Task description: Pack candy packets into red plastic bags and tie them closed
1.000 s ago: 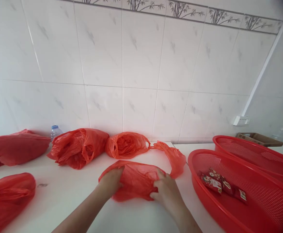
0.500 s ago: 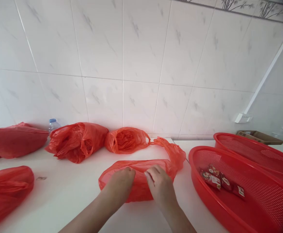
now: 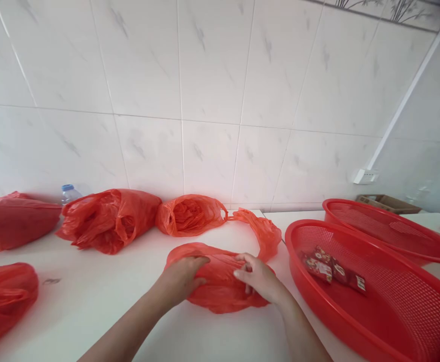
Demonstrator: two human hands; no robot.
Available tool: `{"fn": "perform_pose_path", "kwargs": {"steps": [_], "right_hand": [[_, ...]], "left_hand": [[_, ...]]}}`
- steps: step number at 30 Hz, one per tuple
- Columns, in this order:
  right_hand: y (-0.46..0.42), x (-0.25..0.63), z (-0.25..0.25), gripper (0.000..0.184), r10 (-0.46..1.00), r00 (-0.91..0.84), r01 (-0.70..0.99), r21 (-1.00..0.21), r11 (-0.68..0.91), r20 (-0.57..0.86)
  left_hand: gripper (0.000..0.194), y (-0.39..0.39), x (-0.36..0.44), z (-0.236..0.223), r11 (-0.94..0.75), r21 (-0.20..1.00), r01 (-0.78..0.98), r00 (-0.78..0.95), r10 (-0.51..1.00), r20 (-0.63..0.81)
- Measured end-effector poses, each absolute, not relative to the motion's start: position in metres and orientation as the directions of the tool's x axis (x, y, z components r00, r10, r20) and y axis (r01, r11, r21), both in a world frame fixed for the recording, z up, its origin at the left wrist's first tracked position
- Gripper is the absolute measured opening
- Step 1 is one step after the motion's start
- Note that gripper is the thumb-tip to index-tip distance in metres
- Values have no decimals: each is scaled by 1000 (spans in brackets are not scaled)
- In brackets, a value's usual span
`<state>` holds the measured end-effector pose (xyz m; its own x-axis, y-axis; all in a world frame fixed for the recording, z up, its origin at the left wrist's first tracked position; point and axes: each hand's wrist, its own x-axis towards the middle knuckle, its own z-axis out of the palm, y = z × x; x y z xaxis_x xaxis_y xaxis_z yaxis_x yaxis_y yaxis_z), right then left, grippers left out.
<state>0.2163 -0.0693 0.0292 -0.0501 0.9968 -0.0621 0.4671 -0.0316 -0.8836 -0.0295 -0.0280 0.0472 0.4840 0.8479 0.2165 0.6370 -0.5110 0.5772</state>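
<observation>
A crumpled red plastic bag [image 3: 220, 281] lies on the white table in front of me. My left hand [image 3: 185, 277] rests at its left side, thumb and fingers spread apart. On the right side of the bag is my right hand [image 3: 255, 276], its fingers parted and slightly curled against the plastic. Neither hand is closed round the bag. Whether anything lies inside the bag cannot be made out.
At right stands a red plastic basket [image 3: 386, 332] holding several small red packets [image 3: 333, 269], with another red basket [image 3: 378, 221] behind. Bunched red bags [image 3: 110, 218] line the wall beside a bottle [image 3: 69, 193]. A cardboard box [image 3: 389, 203] sits at the back right.
Both hands have gone from pinched fingers to parted ones, and the bag between them is more gathered. The view has shifted slightly to the right.
</observation>
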Motion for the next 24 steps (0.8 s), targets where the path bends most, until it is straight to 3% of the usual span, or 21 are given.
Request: {"fn": "perform_pose_path", "kwargs": {"steps": [3, 5, 6, 8, 10, 13, 18, 20, 24], "right_hand": [[-59, 217, 18, 37, 995, 35, 356, -929, -104, -97], [-53, 216, 12, 31, 991, 61, 352, -926, -135, -121], [-52, 215, 10, 27, 991, 67, 360, -923, -136, -120], [-52, 210, 13, 22, 993, 78, 379, -918, -113, -90], [-57, 200, 22, 18, 995, 98, 412, -909, -59, -21], [-74, 182, 44, 15, 987, 116, 470, -882, 44, 111], [-125, 186, 99, 15, 926, 99, 568, -785, 248, 365], [-137, 215, 120, 15, 882, 210, 621, -755, 213, 422], [-128, 300, 137, 16, 771, 438, 756, -654, -36, 463]], "left_hand": [[28, -47, -36, 45, -745, 374, 553, 589, 667, 456], [27, -54, -43, 39, -766, 243, 595, 464, 575, 674], [32, -54, -47, 35, -728, 251, 638, 362, 571, 736], [54, -51, -53, 27, -648, 382, 659, 195, 638, 745], [74, -44, -55, 20, -590, 561, 581, 120, 743, 658], [85, -35, -53, 8, -537, 726, 430, 88, 825, 558], [94, -28, -45, -12, -492, 828, 269, 34, 864, 502], [97, -24, -40, -15, -484, 830, 279, 9, 865, 501], [99, -9, -26, -11, -418, 855, 307, -37, 892, 450]]}}
